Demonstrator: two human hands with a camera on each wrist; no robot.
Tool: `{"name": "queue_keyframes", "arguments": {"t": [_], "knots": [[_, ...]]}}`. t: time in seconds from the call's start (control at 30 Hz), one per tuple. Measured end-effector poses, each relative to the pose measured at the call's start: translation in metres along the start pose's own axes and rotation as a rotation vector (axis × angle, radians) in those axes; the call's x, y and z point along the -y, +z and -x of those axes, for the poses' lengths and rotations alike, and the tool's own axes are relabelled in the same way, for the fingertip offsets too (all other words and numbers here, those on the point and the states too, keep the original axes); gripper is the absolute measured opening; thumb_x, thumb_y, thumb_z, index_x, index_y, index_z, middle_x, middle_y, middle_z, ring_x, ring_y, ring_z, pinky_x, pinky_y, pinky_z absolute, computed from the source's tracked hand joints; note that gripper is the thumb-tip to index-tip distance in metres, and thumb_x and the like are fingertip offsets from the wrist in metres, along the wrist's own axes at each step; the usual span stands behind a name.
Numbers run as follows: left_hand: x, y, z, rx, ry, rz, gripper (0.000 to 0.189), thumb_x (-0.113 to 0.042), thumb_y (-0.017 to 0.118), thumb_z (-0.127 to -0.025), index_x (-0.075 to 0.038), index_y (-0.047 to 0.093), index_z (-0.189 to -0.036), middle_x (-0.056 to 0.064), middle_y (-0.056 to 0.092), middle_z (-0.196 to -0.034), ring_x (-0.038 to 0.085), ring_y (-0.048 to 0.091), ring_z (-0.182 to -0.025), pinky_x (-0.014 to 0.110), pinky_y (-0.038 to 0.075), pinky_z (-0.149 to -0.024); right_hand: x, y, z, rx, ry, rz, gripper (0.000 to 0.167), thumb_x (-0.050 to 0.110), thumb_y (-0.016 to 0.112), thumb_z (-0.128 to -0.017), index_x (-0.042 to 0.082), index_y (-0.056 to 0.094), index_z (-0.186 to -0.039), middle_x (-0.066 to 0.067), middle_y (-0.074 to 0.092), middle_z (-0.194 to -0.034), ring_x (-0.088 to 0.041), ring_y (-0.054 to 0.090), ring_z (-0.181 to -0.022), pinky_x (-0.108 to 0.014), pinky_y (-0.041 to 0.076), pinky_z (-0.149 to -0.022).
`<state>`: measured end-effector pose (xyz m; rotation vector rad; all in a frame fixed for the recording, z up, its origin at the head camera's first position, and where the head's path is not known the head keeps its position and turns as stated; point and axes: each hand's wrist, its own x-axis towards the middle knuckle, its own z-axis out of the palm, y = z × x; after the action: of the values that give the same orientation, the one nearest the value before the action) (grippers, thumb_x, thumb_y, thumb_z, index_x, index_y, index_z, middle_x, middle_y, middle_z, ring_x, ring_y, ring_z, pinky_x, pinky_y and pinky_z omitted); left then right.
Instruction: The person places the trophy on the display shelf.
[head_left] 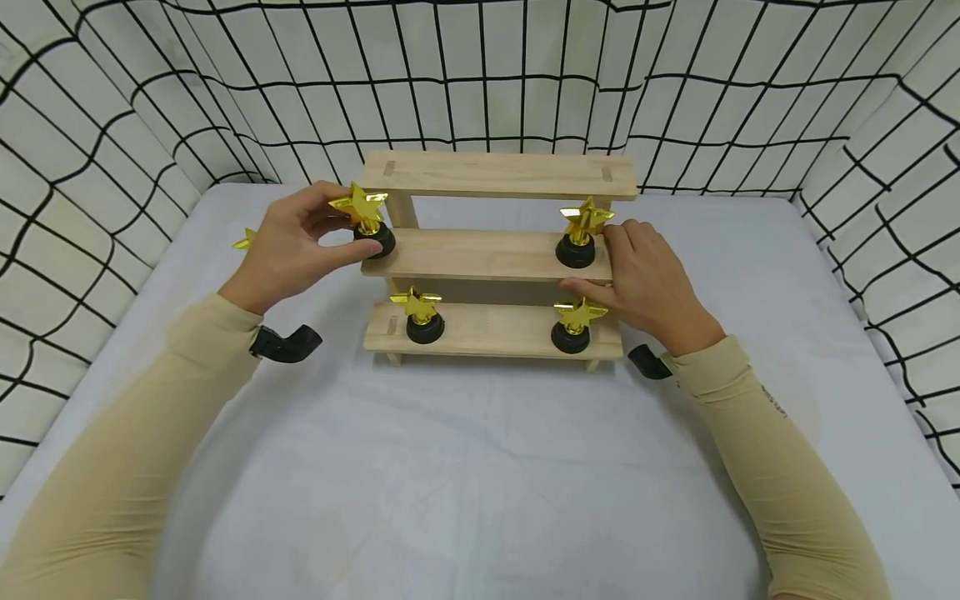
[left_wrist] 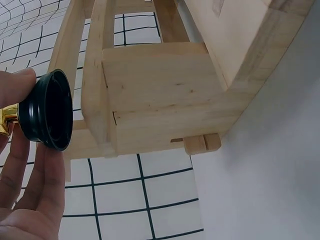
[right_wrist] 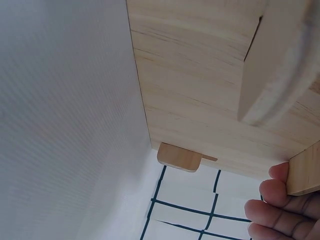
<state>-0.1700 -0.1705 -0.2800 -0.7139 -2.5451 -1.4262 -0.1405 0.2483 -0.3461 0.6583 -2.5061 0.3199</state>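
Observation:
My left hand (head_left: 296, 237) pinches a gold star trophy (head_left: 367, 218) by its black base, between thumb and fingers, at the left end of the middle board. In the left wrist view the hollow underside of that base (left_wrist: 56, 110) faces the rack's side. My right hand (head_left: 648, 279) grips the right end of the three-tier wooden rack (head_left: 480, 329), thumb in front and fingers behind; the right wrist view shows its fingertips (right_wrist: 272, 192) against the wood. Next to this hand, another star trophy (head_left: 577, 242) stands on the middle board. Two more trophies, left (head_left: 423, 321) and right (head_left: 573, 325), stand on the bottom board.
Behind my left wrist, part of another gold star (head_left: 243, 240) shows; the rest is hidden. The rack stands on a white cloth-covered table (head_left: 465, 467). A black wire grid (head_left: 480, 92) closes in the back and both sides. The top board (head_left: 495, 173) bears no trophy.

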Motion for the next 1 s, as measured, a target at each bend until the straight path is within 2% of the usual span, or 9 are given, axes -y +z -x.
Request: {"name": "queue_keyframes", "arguments": {"t": [0.2, 0.43, 0.63, 1.0], "knots": [[-0.001, 0.008, -0.002, 0.025, -0.021, -0.004, 0.049, -0.001, 0.086, -0.080, -0.003, 0.064, -0.124, -0.016, 0.064, -0.109, -0.001, 0.066, -0.102, 0.007, 0.053, -0.097, 0.001, 0.000, -0.001, -0.001, 0.004, 0.008, 0.110, 0.093, 0.025, -0.087, -0.009, 0.060, -0.110, -0.023, 0.059, -0.091, -0.037, 0.055, -0.078, -0.046, 0.047, -0.068], [0.000, 0.016, -0.004, 0.038, -0.004, 0.044, 0.048, 0.003, 0.085, -0.080, -0.002, 0.064, -0.122, -0.016, 0.064, -0.111, 0.001, 0.066, -0.101, 0.009, 0.054, -0.097, 0.001, 0.001, -0.002, 0.009, 0.013, 0.009, 0.111, 0.094, 0.024, -0.087, -0.009, 0.059, -0.110, -0.023, 0.060, -0.092, -0.036, 0.055, -0.080, -0.046, 0.048, -0.069], [0.001, 0.023, -0.004, 0.065, -0.022, 0.016, 0.052, 0.001, 0.085, -0.082, 0.002, 0.060, -0.128, -0.017, 0.061, -0.114, -0.003, 0.065, -0.102, 0.006, 0.052, -0.096, 0.000, 0.001, -0.002, 0.000, 0.009, 0.008, 0.112, 0.093, 0.023, -0.087, -0.010, 0.059, -0.110, -0.024, 0.060, -0.093, -0.036, 0.056, -0.081, -0.047, 0.048, -0.070], [0.003, 0.032, -0.010, 0.085, 0.002, -0.009, 0.052, -0.003, 0.085, -0.083, 0.000, 0.061, -0.128, -0.006, 0.064, -0.116, -0.002, 0.065, -0.100, 0.007, 0.053, -0.094, -0.001, 0.002, 0.001, -0.003, 0.011, 0.011, 0.109, 0.093, 0.024, -0.087, -0.009, 0.059, -0.108, -0.022, 0.058, -0.089, -0.035, 0.053, -0.077, -0.045, 0.045, -0.066]]}}
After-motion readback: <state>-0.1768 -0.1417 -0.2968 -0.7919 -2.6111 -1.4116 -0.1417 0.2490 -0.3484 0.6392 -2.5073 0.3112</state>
